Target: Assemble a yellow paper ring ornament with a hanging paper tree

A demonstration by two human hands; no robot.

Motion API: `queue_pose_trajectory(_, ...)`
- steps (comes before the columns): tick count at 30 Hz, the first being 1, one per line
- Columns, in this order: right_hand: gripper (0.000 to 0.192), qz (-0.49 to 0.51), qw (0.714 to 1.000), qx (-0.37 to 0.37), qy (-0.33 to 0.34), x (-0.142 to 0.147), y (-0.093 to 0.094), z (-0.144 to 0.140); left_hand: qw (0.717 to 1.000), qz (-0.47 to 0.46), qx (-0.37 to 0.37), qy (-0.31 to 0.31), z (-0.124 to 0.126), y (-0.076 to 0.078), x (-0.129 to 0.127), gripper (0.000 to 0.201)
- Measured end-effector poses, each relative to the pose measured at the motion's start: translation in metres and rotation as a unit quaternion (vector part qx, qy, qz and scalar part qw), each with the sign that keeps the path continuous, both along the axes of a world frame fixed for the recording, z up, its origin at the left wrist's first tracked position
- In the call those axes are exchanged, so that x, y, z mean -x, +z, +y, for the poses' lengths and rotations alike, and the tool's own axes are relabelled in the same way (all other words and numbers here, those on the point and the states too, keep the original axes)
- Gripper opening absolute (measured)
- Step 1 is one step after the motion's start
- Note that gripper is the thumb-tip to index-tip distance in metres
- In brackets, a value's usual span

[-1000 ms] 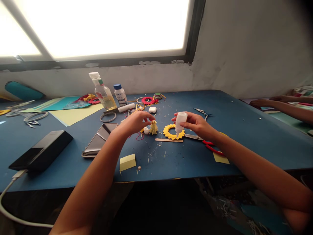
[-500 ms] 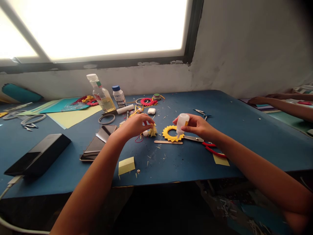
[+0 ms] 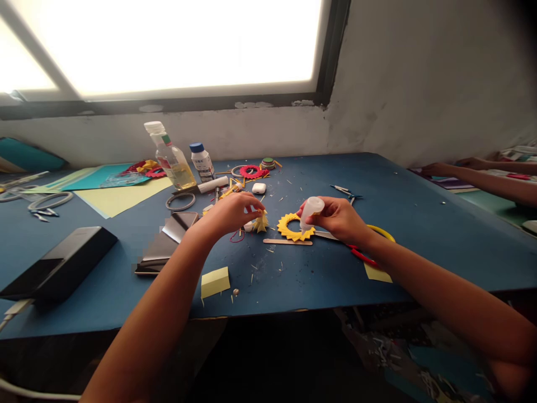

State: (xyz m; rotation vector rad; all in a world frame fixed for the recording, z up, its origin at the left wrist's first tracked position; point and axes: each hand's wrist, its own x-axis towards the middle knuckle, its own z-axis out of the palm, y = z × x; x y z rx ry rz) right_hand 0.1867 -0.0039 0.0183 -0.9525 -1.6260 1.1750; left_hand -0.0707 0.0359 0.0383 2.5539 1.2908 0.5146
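Observation:
My right hand (image 3: 342,217) grips a translucent squeeze bottle (image 3: 311,211) tilted with its nozzle down, at the right side of a yellow folded-paper ring (image 3: 286,233). Whether the tip touches the paper I cannot tell. Pinched at its top by the fingers of my left hand (image 3: 232,212) is a small yellow pleated paper piece (image 3: 260,224), left of the ring. A flat wooden stick (image 3: 287,242) lies just in front of the ring. Scissors (image 3: 363,256) with red and yellow handles rest partly under my right wrist.
Behind my left hand stand a glass bottle (image 3: 178,168) and a blue-capped bottle (image 3: 202,165). A red paper ring (image 3: 252,172) lies farther back. To the left are a phone (image 3: 165,249) and a black device (image 3: 62,260). Another person's arms (image 3: 486,179) reach in at the right.
The squeeze bottle has tilted more, its base leaning right, and its nozzle has shifted slightly over the ring. My left hand keeps its hold. The view has shifted slightly.

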Motion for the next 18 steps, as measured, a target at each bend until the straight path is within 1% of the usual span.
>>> queue_pose_trajectory(4, 0.023, -0.011, 1.0, -0.019, -0.022, 0.0011, -0.001, -0.0009, 1.0, -0.001, -0.001, -0.002, -0.0004, 0.0005, -0.0007, 0.024)
queue_pose_trajectory(12, 0.028, -0.026, 0.997, -0.044, -0.05, 0.0003, -0.0054, 0.0006, 1.0, -0.006, -0.002, -0.003, -0.0002, -0.0003, -0.0009, 0.024)
queue_pose_trajectory(15, 0.032, 0.006, 0.998, -0.041, -0.04, 0.0016, -0.0061, 0.0028, 1.0, -0.006, -0.007, -0.005, -0.0011, 0.0005, -0.001, 0.024)
queue_pose_trajectory(18, 0.037, 0.038, 0.999, -0.023, -0.009, 0.0028, -0.0056, 0.0039, 1.0, -0.005, -0.011, -0.004, -0.002, 0.0014, -0.0014, 0.025)
